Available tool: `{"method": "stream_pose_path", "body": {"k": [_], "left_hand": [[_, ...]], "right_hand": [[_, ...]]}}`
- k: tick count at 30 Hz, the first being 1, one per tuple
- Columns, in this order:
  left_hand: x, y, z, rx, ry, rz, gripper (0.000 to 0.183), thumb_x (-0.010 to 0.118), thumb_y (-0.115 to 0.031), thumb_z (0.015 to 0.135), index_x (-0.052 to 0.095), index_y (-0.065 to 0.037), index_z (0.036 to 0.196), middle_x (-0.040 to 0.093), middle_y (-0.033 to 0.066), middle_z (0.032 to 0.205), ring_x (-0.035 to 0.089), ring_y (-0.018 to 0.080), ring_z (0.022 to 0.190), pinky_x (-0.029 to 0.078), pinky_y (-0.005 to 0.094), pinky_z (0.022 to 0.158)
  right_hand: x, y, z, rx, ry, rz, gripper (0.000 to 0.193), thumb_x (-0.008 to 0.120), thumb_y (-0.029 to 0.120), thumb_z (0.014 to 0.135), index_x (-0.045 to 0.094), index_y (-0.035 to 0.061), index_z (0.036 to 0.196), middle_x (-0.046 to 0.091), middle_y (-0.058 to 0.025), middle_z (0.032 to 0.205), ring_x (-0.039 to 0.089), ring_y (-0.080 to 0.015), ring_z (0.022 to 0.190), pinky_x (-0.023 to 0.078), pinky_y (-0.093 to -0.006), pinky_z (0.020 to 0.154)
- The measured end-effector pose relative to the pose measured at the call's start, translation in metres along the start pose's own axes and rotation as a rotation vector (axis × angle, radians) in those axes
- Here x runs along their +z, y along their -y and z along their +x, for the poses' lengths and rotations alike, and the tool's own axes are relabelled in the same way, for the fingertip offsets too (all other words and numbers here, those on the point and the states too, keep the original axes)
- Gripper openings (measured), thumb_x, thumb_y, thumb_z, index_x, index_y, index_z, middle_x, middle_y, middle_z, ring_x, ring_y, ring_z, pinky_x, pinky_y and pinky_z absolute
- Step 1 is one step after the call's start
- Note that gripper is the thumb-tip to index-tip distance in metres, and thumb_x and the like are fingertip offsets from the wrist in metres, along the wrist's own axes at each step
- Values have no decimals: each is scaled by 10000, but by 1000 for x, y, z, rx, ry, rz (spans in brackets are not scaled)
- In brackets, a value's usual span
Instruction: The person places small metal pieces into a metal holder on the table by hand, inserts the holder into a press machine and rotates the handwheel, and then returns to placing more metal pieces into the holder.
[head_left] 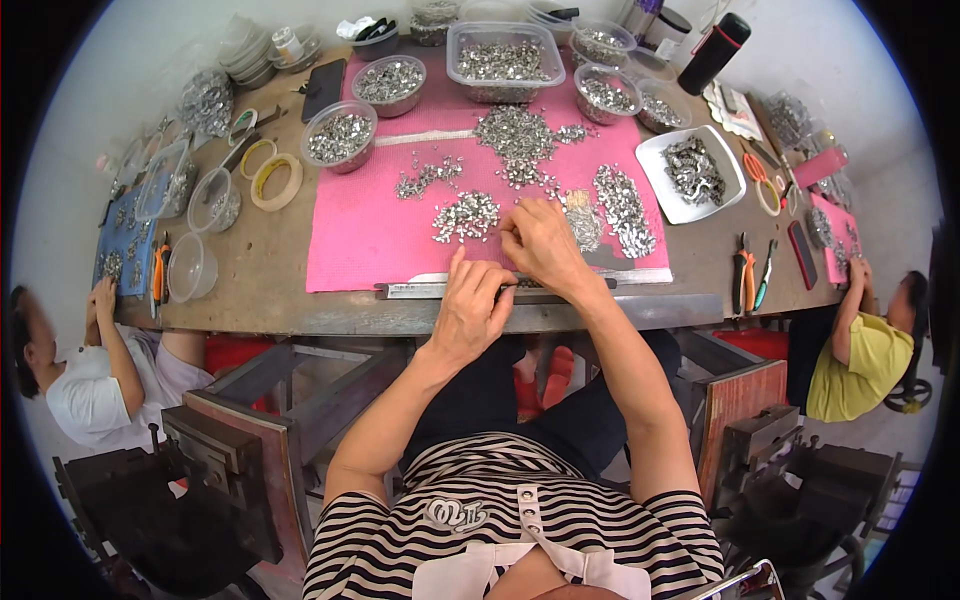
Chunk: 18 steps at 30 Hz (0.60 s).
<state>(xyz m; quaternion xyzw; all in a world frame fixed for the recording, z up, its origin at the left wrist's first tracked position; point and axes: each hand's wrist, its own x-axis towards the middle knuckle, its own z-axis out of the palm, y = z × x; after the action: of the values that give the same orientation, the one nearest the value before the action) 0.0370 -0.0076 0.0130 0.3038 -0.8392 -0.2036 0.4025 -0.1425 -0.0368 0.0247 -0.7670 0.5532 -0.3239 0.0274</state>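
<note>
My left hand [474, 302] rests at the table's front edge, over a narrow metal bar [415, 291]. Its index finger points up while the thumb and other fingers are bent together near the bar; what they pinch is too small to make out. Just above and to the right, my right hand [545, 246] is curled with its fingertips turned down, and anything in it is hidden. Next to it lie a small heap of shiny silver metal pieces [467, 216] and a bundle of thin metal pins [583, 222]. Both lie on a pink mat [350, 235].
More silver pieces [624, 212] are spread on the mat. Plastic tubs of them stand behind, including a rectangular tub [505, 88]; a white dish [692, 206] is at right. Tape rolls [276, 182], pliers [743, 275] and a black bottle [714, 54] surround the mat. Two people work at either side.
</note>
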Motion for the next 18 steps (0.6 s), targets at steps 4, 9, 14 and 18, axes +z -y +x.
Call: {"method": "stream_pose_path", "body": {"k": [4, 9, 14, 18], "left_hand": [[-2, -3, 1, -12, -2, 15, 170, 749, -25, 839, 652, -26, 979, 645, 94, 948, 619, 288, 919, 366, 580, 1133], [2, -2, 0, -38, -55, 23, 156, 766, -52, 845, 660, -41, 959, 648, 78, 912, 620, 270, 910, 362, 577, 1125], [-22, 16, 15, -67, -130, 141, 125, 762, -113, 865, 672, -74, 943, 641, 52, 888, 593, 253, 909, 371, 547, 1059], [-26, 37, 30, -37, -41, 278, 121, 775, -140, 855, 717, -111, 957, 663, 16, 897, 604, 233, 887, 328, 511, 1032]], "right_hand": [[-12, -10, -11, 26, -19, 51, 68, 731, 77, 845, 670, 48, 858, 600, -67, 799, 600, -249, 767, 412, -404, 775], [-6, -4, -9, 13, 5, 55, 62, 718, 91, 852, 681, 42, 864, 621, -109, 853, 608, -310, 852, 428, -426, 810], [8, 3, -2, -36, -26, 21, 62, 713, 85, 847, 672, 40, 859, 620, -113, 871, 606, -305, 876, 427, -430, 810], [14, 2, 1, -63, -38, -32, 76, 724, 83, 849, 677, 45, 896, 606, -101, 862, 605, -297, 846, 425, -420, 784]]}}
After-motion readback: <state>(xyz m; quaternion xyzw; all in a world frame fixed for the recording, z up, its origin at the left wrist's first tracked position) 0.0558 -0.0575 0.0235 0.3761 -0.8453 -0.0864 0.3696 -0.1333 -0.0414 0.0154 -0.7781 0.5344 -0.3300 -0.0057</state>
